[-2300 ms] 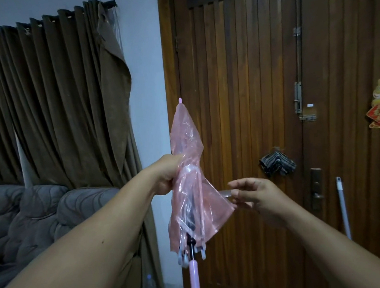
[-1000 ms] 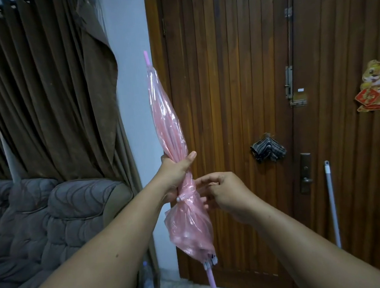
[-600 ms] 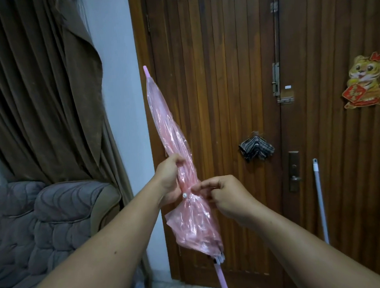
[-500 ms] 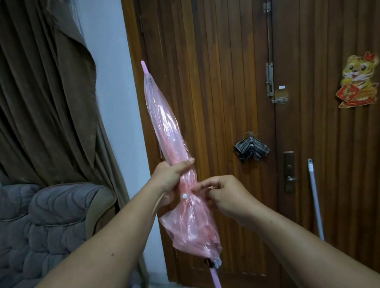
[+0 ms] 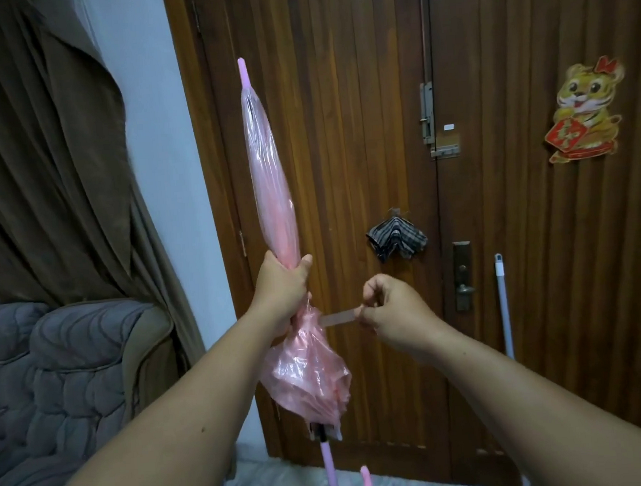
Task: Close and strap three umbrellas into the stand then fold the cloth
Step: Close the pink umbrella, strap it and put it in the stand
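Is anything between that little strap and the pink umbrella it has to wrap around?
Nothing visible. The right hand pinches the strap pulled out sideways, clear of the pink umbrella; the left hand grips the canopy just above.

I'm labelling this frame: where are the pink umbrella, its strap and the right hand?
pink umbrella [image 5: 271, 178]: head view, rolled canopy.
strap [image 5: 337, 318]: head view, stretched middle.
right hand [image 5: 393, 308]: head view, back of hand.

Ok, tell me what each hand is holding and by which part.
The left hand grips the pink umbrella around its furled canopy, about midway along. The right hand pinches the free end of the umbrella's strap, pulled out sideways.
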